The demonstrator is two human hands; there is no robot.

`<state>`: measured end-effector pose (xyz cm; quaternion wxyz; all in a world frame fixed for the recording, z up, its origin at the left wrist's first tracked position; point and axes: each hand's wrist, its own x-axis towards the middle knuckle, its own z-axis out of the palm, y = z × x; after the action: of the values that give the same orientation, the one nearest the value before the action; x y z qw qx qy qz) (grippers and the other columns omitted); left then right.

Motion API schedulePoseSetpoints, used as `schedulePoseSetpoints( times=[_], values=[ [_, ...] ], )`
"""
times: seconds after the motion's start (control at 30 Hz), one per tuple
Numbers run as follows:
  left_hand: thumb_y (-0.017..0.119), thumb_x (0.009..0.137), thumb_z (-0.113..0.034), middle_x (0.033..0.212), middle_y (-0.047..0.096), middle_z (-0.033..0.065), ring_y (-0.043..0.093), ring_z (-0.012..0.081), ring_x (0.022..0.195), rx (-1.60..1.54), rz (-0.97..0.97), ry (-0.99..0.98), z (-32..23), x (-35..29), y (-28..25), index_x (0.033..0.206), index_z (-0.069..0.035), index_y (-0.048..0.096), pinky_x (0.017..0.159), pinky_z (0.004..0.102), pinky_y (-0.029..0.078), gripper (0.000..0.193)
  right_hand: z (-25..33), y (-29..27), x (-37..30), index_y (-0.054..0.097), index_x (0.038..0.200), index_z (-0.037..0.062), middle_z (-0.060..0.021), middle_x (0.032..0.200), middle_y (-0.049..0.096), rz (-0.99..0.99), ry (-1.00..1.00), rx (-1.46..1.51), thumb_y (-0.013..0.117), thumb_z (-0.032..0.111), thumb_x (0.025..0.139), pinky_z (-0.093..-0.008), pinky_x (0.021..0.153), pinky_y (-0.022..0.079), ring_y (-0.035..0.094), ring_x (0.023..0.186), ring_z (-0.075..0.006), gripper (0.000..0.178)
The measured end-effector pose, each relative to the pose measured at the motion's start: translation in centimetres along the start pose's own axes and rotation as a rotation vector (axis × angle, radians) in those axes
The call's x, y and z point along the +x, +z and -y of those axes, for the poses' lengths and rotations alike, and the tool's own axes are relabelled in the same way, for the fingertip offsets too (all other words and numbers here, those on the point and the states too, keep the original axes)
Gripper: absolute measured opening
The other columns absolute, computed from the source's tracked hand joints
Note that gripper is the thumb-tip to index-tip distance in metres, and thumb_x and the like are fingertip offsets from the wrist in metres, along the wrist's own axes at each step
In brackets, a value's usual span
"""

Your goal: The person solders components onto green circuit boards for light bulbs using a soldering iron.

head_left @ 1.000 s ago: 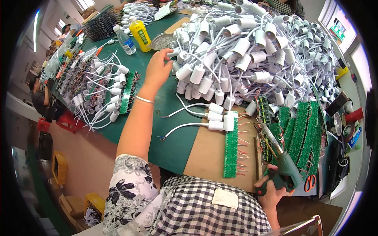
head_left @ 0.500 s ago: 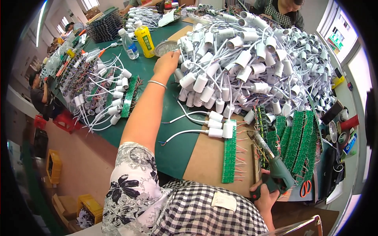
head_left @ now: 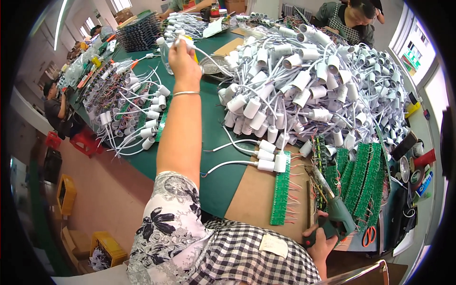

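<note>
My left hand is raised beside the big pile of white corded lamp holders, its fingers closed round a white corded lamp holder. That holder's cable still runs down to the pile's left edge. Low on the right, my right hand grips a green soldering gun, its metal tip pointing up and left. Between my hands lies a green circuit board strip with thin red and white wires along its right side. Several white lamp holders sit at its top end, their cables reaching left.
More green boards and orange-handled scissors are on the right. A clear bottle, partly hidden, and a metal dish stand beyond my left hand. Wired boards cover the left side. A co-worker sits across.
My left hand has lifted away from the pile, up and to the left, drawing out a lamp holder with its cable. My right hand keeps its hold on the soldering gun.
</note>
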<state>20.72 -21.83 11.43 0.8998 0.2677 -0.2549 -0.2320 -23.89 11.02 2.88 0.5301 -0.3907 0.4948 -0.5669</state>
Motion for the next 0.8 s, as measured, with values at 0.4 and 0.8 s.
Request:
schedulePoseSetpoints(
  times=[0.4, 0.8],
  values=[
    [0.069, 0.077, -0.014, 0.101, 0.062, 0.0126, 0.058, 0.0306, 0.092, 0.975, 1.507, 0.253, -10.7, -23.0, 1.2, 0.112, -0.005, 0.057, 0.08, 0.0392, 0.047, 0.038, 0.1, 1.2, 1.2, 0.047, 0.112, -0.0109, -0.0186, 0.092, 0.061, 0.044, 0.022, 0.285, 0.049, 0.008, 0.08, -0.0331, 0.068, 0.053, 0.062, 0.074, -0.021, 0.038],
    [0.061, 0.084, -0.013, 0.08, 0.059, 0.0113, 0.059, 0.0272, 0.066, 0.746, 1.393, -0.419, -9.0, -32.9, -1.9, 0.094, -0.005, 0.059, 0.057, 0.035, 0.046, 0.013, -1.3, 4.7, 2.9, 0.058, 0.103, 0.0047, -0.0038, 0.089, 0.06, 0.296, -0.163, -0.435, 0.072, 0.008, 0.078, -0.0264, 0.071, 0.049, 0.06, 0.078, -0.0131, 0.029]
  ],
)
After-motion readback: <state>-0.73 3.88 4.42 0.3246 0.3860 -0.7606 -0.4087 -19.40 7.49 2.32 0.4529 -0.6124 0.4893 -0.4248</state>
